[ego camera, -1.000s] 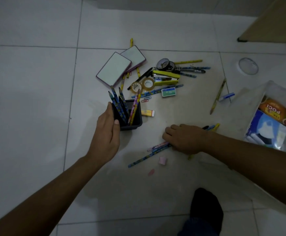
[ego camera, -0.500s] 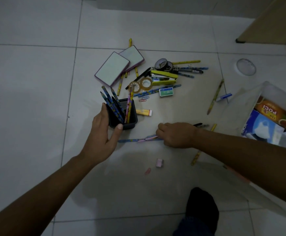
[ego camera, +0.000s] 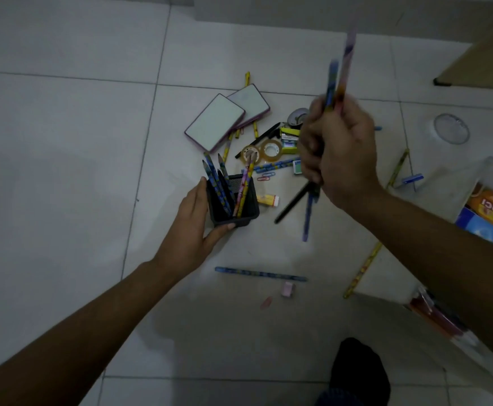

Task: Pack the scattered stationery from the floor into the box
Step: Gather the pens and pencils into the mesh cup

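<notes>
A small black box (ego camera: pixel 249 213) stands on the floor with several pencils upright in it. My left hand (ego camera: pixel 194 222) grips its left side and near edge. My right hand (ego camera: pixel 337 155) is raised above the pile and grips a bunch of pencils and pens (ego camera: pixel 339 74) that stick out above and below the fist, blurred by motion. A blue pencil (ego camera: pixel 259 273) lies on the floor in front of the box. Beyond the box lie two tape rolls (ego camera: pixel 261 150), two flat tins (ego camera: pixel 214 126), a stapler, paper clips and more pencils.
A pink eraser (ego camera: pixel 287 288) and a small pink scrap (ego camera: pixel 265 302) lie near the blue pencil. A clear plastic bin (ego camera: pixel 491 206) with packets stands at the right, with a yellow pencil (ego camera: pixel 364 266) by it. A round clear lid (ego camera: pixel 451 128) sits far right. My dark foot (ego camera: pixel 356 373) is at the bottom.
My right hand has lifted off the floor with a bunch of pencils and risen above the pile. One blue pencil stayed on the floor. My left hand keeps hold of the box.
</notes>
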A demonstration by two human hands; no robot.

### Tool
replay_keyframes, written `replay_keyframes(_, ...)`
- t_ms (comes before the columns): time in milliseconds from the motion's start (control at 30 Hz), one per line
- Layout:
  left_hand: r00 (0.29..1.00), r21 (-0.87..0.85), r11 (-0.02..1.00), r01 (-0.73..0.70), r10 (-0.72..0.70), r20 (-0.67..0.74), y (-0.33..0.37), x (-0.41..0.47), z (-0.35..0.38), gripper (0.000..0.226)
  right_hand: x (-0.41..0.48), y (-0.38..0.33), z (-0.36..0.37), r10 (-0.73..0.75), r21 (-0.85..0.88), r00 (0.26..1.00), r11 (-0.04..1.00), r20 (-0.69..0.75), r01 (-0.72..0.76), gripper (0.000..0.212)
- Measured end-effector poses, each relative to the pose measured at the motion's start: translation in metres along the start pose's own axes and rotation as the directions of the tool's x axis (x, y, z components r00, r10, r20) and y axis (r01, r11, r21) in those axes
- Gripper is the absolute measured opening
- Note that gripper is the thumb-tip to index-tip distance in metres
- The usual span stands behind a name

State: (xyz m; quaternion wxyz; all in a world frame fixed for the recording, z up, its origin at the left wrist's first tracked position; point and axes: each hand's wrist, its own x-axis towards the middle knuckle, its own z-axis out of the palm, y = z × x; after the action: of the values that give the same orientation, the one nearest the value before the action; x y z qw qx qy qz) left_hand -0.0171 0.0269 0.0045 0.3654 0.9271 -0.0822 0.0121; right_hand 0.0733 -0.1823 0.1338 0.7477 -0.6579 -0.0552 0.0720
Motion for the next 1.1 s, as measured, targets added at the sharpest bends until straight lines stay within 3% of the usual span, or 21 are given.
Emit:
replay_keyframes(133, 0.999, 0.044, 0.999, 0.02, -0.021, 0.024, -0.003, -0.005, 0.006, 0.085, 0.012, -0.018, 0.045, -0.119, 0.247, 0.991, 0.96, -0.068, 0.132, 0.025)
replay_keyframes(300, 0.996, -0.096, 0.992, 0.084, -0.08, 0.05, -0.005, -0.006, 0.008, 0.091, 0.01, 0.031, 0.077, -0.103, 0.101, 0.988, 0.988, -0.116, 0.115, 0.018)
replay_keyframes(367, 0.993, -0.173, 0.978, 0.119, -0.116, 0.023, -0.005, -0.004, 0.007, 0.084, 0.007, 0.044, 0.083, -0.079, 0.038, 0.99, 0.996, -0.118, 0.084, 0.015)
replay_keyframes(533, 0.979, -0.311, 0.93, 0.198, -0.203, 0.018, -0.003, 0.0, 0.01, 0.077, 0.022, 0.021, 0.077, -0.051, 0.199, 0.985, 0.976, -0.166, 0.084, 0.021)
replay_keyframes(633, 0.97, -0.312, 0.92, 0.238, -0.243, 0.023, -0.004, 0.002, 0.013, 0.081, 0.032, 0.008, 0.073, -0.11, 0.249, 0.978, 0.957, -0.178, 0.153, 0.021)
replay_keyframes(767, 0.971, -0.335, 0.914, 0.23, -0.237, 0.021, 0.004, 0.002, 0.015, 0.078, 0.028, 0.021, 0.079, -0.238, 0.123, 0.965, 0.96, -0.114, 0.251, 0.017)
replay_keyframes(933, 0.959, -0.374, 0.885, 0.278, -0.277, 0.059, 0.008, 0.004, 0.011, 0.081, 0.008, 0.05, 0.081, -0.264, -0.121, 0.964, 0.959, -0.034, 0.258, 0.014)
replay_keyframes(1000, 0.959, -0.389, 0.878, 0.279, -0.275, 0.067, 0.01, 0.004, 0.009, 0.082, -0.002, 0.062, 0.078, -0.247, -0.22, 0.969, 0.944, 0.025, 0.246, 0.012)
replay_keyframes(1100, 0.959, -0.4, 0.873, 0.279, -0.277, 0.064, 0.011, 0.002, 0.01, 0.085, -0.011, 0.077, 0.071, -0.156, -0.23, 0.987, 0.96, 0.04, 0.161, 0.008)
